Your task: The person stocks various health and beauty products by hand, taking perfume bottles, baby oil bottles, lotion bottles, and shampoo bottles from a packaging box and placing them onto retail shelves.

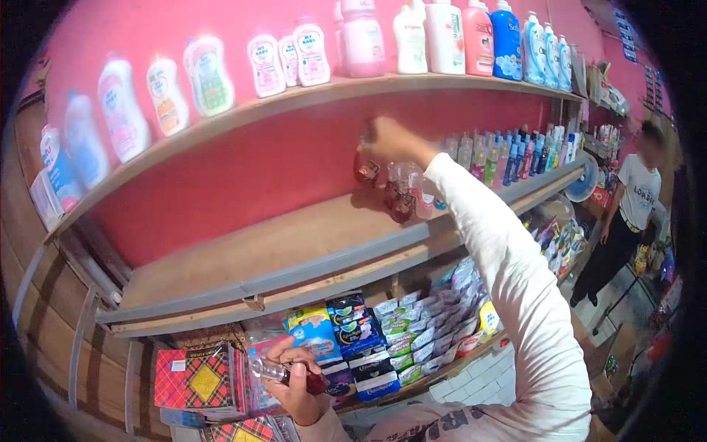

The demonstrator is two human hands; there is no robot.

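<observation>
The right arm is stretched up and away in a white sleeve (515,280), and the right hand (390,140) is held at the middle shelf (294,236), knuckles toward the camera, fingers curled down around the top of a small red-tinted bottle (364,168); that bottle hangs upright beneath the grip, its long axis vertical, its base just above the shelf board; just to the right of the grip, a cluster of similar small bottles (405,195) is stood on the same board, and further right a row of coloured bottles (515,155) is lined along it. The left hand (294,383) is kept low and close to the body, palm up, fingers closed about another small clear bottle (283,374); this one is laid nearly level across the palm, its long axis running left to right, with the dark end at the right; just left of this grip, checkered red packets (202,379) are stacked, and above and right of it blue packets (346,331) are seen.
</observation>
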